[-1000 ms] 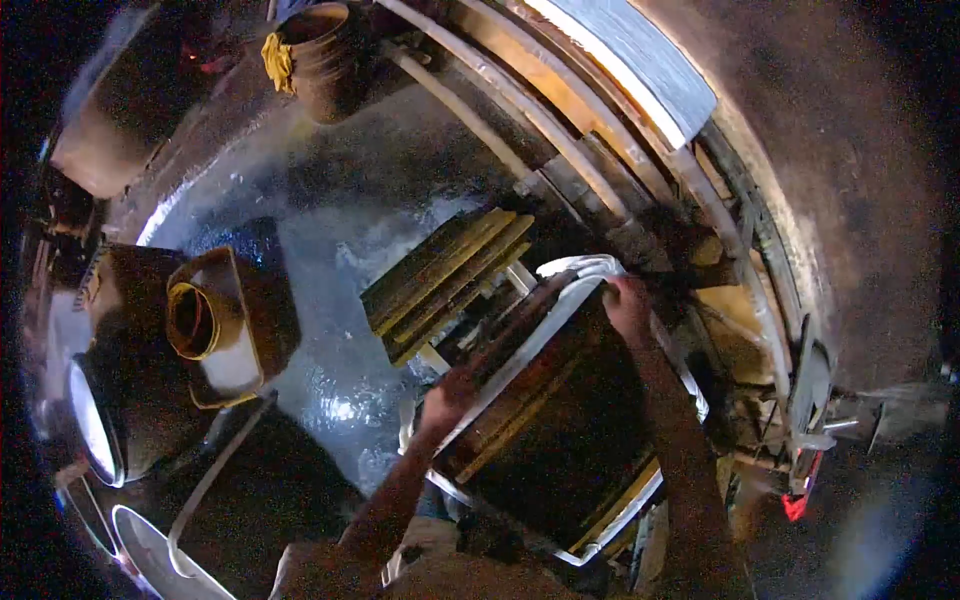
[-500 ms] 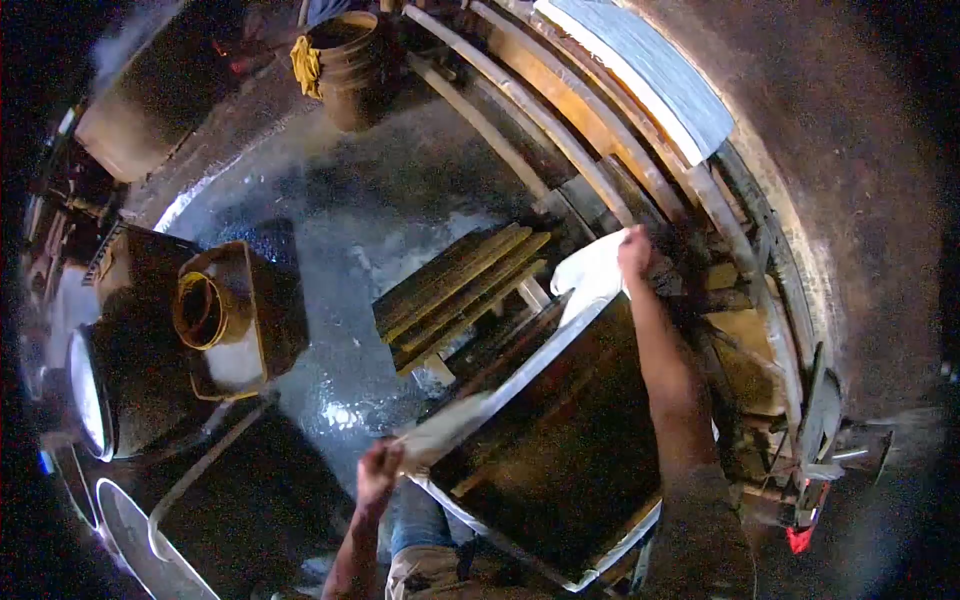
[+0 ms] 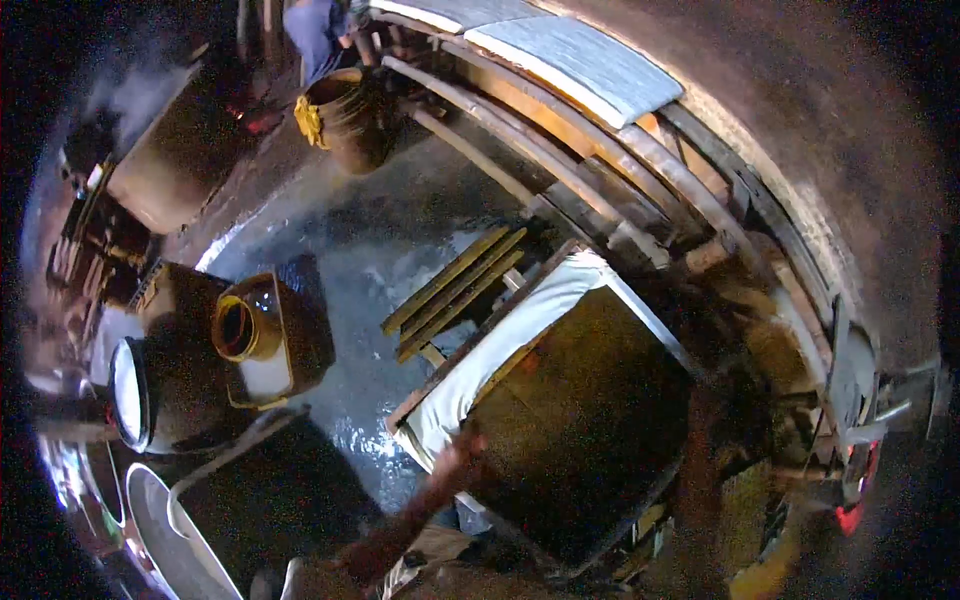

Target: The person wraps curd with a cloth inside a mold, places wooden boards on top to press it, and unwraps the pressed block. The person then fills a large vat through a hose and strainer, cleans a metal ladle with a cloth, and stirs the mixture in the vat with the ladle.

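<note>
A large dark box [image 3: 590, 430], open at the top, stands in front of me, with white cloth [image 3: 500, 350] draped over its far left rim and gathered at the corners. My left hand [image 3: 462, 450] is at the near left corner, against the cloth's edge; its fingers are blurred, so their grip is unclear. On the right side of the box, my right hand [image 3: 706, 395] is lost in shadow, and only the dim forearm shows below it.
Wooden slats [image 3: 455, 290] lie beyond the box. To the left are a crate [image 3: 285, 340] holding a yellow-rimmed bucket [image 3: 240, 330] and a large round vessel [image 3: 150, 400]. Poles [image 3: 510, 120] curve along the right. A person in blue [image 3: 315, 35] stands by a barrel [image 3: 355, 135].
The cloth, earlier pulled taut between my hands, now lies over the far left rim. My left hand has moved right to the box, my right hand down along its right side. The person has come into view.
</note>
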### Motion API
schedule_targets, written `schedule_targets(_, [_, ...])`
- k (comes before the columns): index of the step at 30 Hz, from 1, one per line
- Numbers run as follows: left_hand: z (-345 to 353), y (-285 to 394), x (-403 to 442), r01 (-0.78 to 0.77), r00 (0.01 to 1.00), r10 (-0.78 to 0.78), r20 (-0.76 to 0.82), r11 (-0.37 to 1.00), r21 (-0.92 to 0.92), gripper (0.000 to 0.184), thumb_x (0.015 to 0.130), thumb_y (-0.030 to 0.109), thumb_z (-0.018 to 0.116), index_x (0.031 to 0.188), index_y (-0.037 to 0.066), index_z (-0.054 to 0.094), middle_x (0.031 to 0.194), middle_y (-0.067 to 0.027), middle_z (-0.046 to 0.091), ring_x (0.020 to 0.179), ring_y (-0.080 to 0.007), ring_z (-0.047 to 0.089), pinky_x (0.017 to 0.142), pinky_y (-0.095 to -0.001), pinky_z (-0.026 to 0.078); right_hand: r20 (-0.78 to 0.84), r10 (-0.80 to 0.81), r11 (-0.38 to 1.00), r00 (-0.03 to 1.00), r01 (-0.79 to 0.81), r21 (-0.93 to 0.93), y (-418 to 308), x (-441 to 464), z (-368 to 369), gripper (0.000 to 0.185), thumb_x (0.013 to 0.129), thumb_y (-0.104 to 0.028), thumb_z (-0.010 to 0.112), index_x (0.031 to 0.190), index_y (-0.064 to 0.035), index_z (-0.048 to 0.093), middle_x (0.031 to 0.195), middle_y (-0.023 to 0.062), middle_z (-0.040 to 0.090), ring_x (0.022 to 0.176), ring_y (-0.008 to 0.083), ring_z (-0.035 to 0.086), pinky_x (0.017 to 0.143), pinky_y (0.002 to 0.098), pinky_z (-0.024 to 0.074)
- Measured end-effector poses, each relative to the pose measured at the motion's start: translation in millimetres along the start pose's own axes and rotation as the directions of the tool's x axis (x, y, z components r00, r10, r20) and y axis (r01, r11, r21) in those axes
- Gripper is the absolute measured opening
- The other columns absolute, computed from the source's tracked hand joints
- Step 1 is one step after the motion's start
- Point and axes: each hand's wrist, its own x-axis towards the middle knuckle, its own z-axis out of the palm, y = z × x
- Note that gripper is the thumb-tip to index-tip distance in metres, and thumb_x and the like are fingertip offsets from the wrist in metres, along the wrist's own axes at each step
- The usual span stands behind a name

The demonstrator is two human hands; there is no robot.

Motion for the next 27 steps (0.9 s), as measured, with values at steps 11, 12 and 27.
schedule_targets(11, [-49.4, -53.7, 279.6, -0.176, 0.984, 0.176, -0.032, 0.984, 0.022, 0.051, 0.079, 0.048, 0.062, 0.113, 0.01, 0.059, 0.106, -0.0175, 0.063, 0.098, -0.0375, 0.059, 0.083, -0.0454, 0.047, 0.155, 0.506, 0.793, 0.848, -0.529, 0.303, 85.5, -272.6, -74.1, 0.035, 0.088, -0.034, 0.048, 0.105, -0.0055, 0.059, 0.099, 0.0164, 0.059, 0.088, 0.0297, 0.058, 0.075, 0.0438, 0.0491])
schedule_targets(12, [-24.6, -82.4, 297.7, -0.226, 0.969, 0.226, -0.101, 0.974, 0.015, 0.05, 0.08, 0.049, 0.061, 0.113, 0.011, 0.059, 0.106, -0.0165, 0.063, 0.096, -0.0367, 0.06, 0.082, -0.0451, 0.048, 0.164, 0.522, 0.774, 0.837, -0.546, 0.321, 92.7, -281.7, -72.4, 0.035, 0.088, -0.034, 0.048, 0.105, -0.0054, 0.059, 0.099, 0.0164, 0.058, 0.088, 0.0297, 0.058, 0.075, 0.0437, 0.0491])
schedule_targets(27, [4.3, 55.1, 182.8, -0.079, 0.96, 0.141, -0.241, 0.965, 0.25, 0.054, 0.072, 0.054, 0.064, 0.094, 0.004, 0.064, 0.079, -0.0231, 0.063, 0.072, -0.0363, 0.063, 0.066, -0.0475, 0.05, 0.308, 0.563, 0.639, 0.767, -0.64, 0.427, 107.8, -349.2, -73.5, 0.037, 0.088, -0.035, 0.05, 0.107, -0.0047, 0.057, 0.097, 0.0164, 0.058, 0.085, 0.0295, 0.057, 0.074, 0.0427, 0.0489])
